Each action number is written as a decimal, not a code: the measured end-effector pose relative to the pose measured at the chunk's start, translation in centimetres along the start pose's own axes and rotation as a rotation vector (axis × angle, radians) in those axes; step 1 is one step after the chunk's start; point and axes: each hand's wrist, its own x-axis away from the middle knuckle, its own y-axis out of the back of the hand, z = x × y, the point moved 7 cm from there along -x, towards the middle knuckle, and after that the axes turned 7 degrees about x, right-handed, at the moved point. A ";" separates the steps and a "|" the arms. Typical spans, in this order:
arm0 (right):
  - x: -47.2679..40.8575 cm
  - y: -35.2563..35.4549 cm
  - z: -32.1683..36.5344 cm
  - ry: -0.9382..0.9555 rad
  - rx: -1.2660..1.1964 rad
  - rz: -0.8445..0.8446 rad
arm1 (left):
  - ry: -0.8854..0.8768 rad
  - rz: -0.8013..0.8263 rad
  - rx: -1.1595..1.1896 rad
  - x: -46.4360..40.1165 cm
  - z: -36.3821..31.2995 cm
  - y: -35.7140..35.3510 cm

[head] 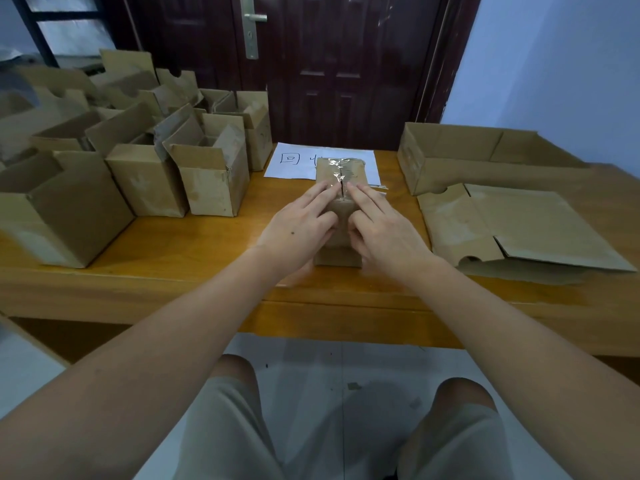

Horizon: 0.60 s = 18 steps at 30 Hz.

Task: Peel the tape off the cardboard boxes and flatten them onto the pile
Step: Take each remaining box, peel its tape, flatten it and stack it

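A person sits at a wooden bench [194, 244], both bare arms reaching forward to a small sealed cardboard box [341, 209] that stands at the middle of the bench, partly over a white sheet of paper [294, 161] with handwriting on it. Clear tape [337, 171] runs along the seam on the box's top, crinkled and shiny at the far end. The left hand [299, 223] and the right hand [381, 226] rest on the top from either side, index and middle fingers laid out nearly straight with tips meeting at the seam, the other fingers curled loosely against the near side; neither hand has yet pinched the tape. To the left stands a crowd of open boxes [145, 157] awaiting the same work. To the right lies the pile of flattened cardboard [519, 226], with a shallow open tray-like box [485, 157] behind it. The step in hand seems to be finding a tape edge. It would go best by working a fingernail under a loose end, then pulling low and steady along the seam while the other hand holds the box down, so the tape comes off whole rather than tearing.
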 end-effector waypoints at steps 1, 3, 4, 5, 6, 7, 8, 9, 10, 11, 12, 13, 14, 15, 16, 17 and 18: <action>0.0 0.1 0.0 -0.001 -0.009 0.002 | -0.005 -0.008 -0.018 0.0 0.0 0.0; -0.1 0.0 0.1 -0.009 -0.028 0.009 | -0.001 -0.016 -0.044 -0.1 0.0 -0.1; -0.1 0.0 0.0 -0.016 -0.035 0.010 | 0.006 -0.015 -0.040 -0.1 0.0 -0.2; -0.1 -0.1 0.0 -0.022 -0.035 0.010 | 0.013 -0.016 -0.027 -0.2 0.0 -0.2; -0.2 -0.2 0.0 -0.024 -0.027 0.011 | 0.019 -0.016 -0.011 -0.2 0.0 -0.2; -0.2 -0.2 0.0 -0.022 -0.010 0.016 | 0.027 -0.015 0.004 -0.3 0.0 -0.2; -0.2 -0.3 0.0 -0.016 0.013 0.025 | 0.037 -0.009 0.015 -0.3 0.1 -0.2; -0.1 -0.4 0.0 -0.010 0.038 0.031 | 0.046 -0.002 0.024 -0.3 0.1 -0.2; -0.1 -0.5 0.0 -0.007 0.051 0.034 | 0.051 0.001 0.031 -0.3 0.0 -0.2; -0.1 -0.5 0.0 -0.011 0.046 0.034 | 0.053 0.000 0.037 -0.3 -0.1 -0.1; -0.1 -0.5 0.1 -0.024 0.026 0.032 | 0.057 -0.003 0.044 -0.2 -0.2 -0.1; -0.1 -0.4 0.1 -0.040 0.000 0.030 | 0.063 -0.005 0.052 -0.2 -0.2 0.0; -0.1 -0.4 0.2 -0.056 -0.017 0.027 | 0.070 -0.004 0.061 -0.2 -0.2 0.1; -0.1 -0.4 0.3 -0.068 -0.027 0.025 | 0.077 -0.001 0.073 -0.3 -0.2 0.2; -0.1 -0.3 0.3 -0.076 -0.034 0.021 | 0.083 0.003 0.084 -0.3 -0.2 0.2; -0.2 -0.2 0.3 -0.085 -0.048 0.016 | 0.089 0.008 0.094 -0.3 -0.2 0.3; -0.2 -0.2 0.2 -0.096 -0.065 0.013 | 0.094 0.012 0.101 -0.3 -0.3 0.4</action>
